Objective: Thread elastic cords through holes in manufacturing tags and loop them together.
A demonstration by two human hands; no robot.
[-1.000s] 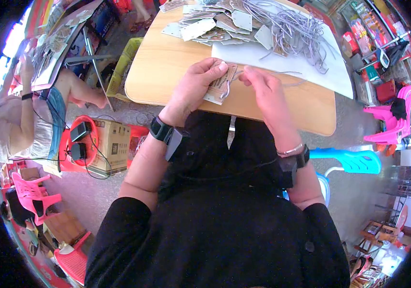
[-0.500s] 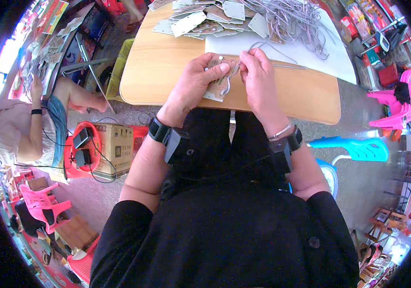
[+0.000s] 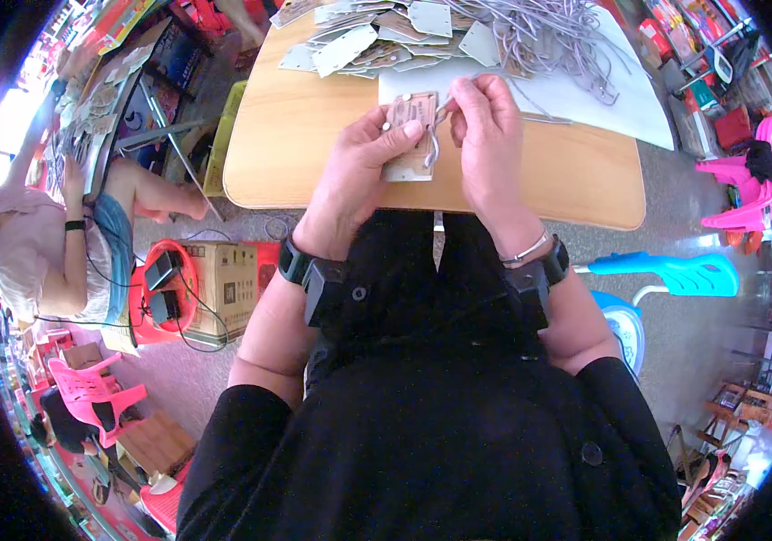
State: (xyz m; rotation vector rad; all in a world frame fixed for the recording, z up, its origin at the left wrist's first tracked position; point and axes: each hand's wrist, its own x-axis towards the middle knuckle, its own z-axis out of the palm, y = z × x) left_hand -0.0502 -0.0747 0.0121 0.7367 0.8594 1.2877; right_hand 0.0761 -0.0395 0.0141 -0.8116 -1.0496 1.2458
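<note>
**Two hands threading a cord through a card tag above the near edge of the table**

The biggest thing is the wooden table [image 3: 314, 144], a light brown top with rounded corners and a smooth surface. On its far right part lies a white sheet [image 3: 638, 113], flat and thin. Along the far edge there is a loose heap of card tags [image 3: 359, 41], pale grey and brown, and just beside them, on the far right, a tangle of grey cords [image 3: 557, 32].

Above the near edge, about in the middle, the left hand [image 3: 354, 176] grasps one brown tag [image 3: 411, 135] between thumb and fingers, holding it upright by its left side. The right hand [image 3: 490, 135] is closed in a pinch on a thin grey cord [image 3: 431, 149] that hangs in a loop at the right side of the tag. Whether the cord already passes through a hole I cannot tell.

By my judgement the tag is very light and rather stiff, but it can bend or crease, so the flat faces near an edge are the good place to hold it. The cord looks soft, limp and a little slippery; it is best pinched close to its end.
</note>
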